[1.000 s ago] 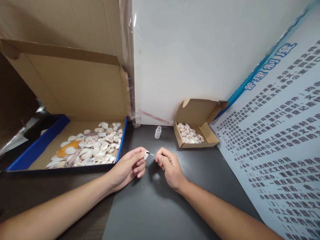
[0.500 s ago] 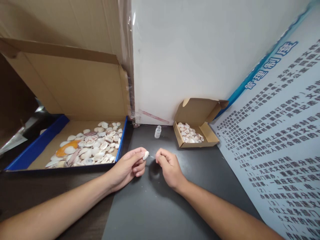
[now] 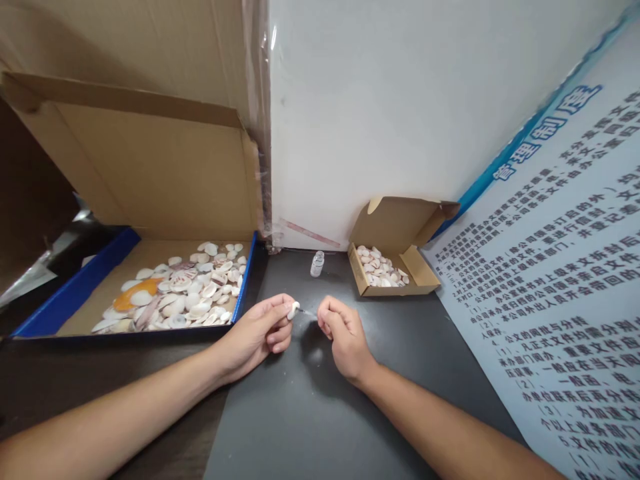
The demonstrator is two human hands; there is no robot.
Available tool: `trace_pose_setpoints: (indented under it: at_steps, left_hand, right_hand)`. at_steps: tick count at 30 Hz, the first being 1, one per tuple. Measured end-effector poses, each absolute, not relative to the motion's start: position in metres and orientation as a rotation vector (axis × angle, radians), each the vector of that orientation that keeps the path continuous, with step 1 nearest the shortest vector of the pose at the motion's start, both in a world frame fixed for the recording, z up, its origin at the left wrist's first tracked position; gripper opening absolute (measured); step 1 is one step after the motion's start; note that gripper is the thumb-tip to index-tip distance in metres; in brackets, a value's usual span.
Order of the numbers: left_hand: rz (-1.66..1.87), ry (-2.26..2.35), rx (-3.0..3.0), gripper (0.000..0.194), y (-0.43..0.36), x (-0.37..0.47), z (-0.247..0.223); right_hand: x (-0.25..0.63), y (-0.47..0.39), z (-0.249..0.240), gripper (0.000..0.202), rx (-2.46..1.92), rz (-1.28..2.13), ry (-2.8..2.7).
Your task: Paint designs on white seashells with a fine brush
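Observation:
A small white seashell [image 3: 294, 310] is pinched between the thumb and fingers of my left hand [image 3: 263, 328]. My right hand [image 3: 347, 339] is closed round a thin applicator brush [image 3: 308, 313], its handle hidden in the fist. The brush's dark tip points left and meets or nearly meets the shell; I cannot tell which. Beyond both hands, a small clear glass bottle [image 3: 317, 265] with no cap on it stands upright on the dark grey mat [image 3: 290, 427].
At the left, a large open blue-edged cardboard box [image 3: 95, 283] holds many shells [image 3: 200, 287], one partly orange. A smaller open carton [image 3: 395, 291] with shells stands back right. A white panel [image 3: 360, 120] rises behind, and a printed sign [image 3: 565, 267] slants along the right.
My right hand has drawn slightly to the right, so more of the brush's stem shows. In my left fingers the shell has turned a little.

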State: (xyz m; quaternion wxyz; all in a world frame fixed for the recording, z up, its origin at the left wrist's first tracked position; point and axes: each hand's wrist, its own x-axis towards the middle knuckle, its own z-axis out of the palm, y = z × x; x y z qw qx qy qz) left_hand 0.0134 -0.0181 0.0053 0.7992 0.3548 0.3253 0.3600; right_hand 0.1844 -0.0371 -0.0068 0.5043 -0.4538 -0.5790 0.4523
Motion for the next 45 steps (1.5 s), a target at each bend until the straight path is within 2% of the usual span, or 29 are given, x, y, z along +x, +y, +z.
trace_pose_setpoints:
  at_steps: [32, 37, 45]
  left_hand:
    - [0.768, 0.687, 0.778, 0.024, -0.0183, 0.0121, 0.0047]
    - [0.769, 0.704, 0.781, 0.024, -0.0183, 0.013, 0.006]
    - [0.767, 0.689, 0.791, 0.024, -0.0184, 0.0125, 0.0053]
  right_hand:
    - [0.184, -0.0355, -0.0067, 0.02, -1.071, 1.121, -1.41]
    - [0.1834, -0.0372, -0.0048, 0.024, -1.106, 1.118, -1.515]
    - [0.1834, -0.0374, -0.0073, 0.021, -1.08, 1.122, -1.405]
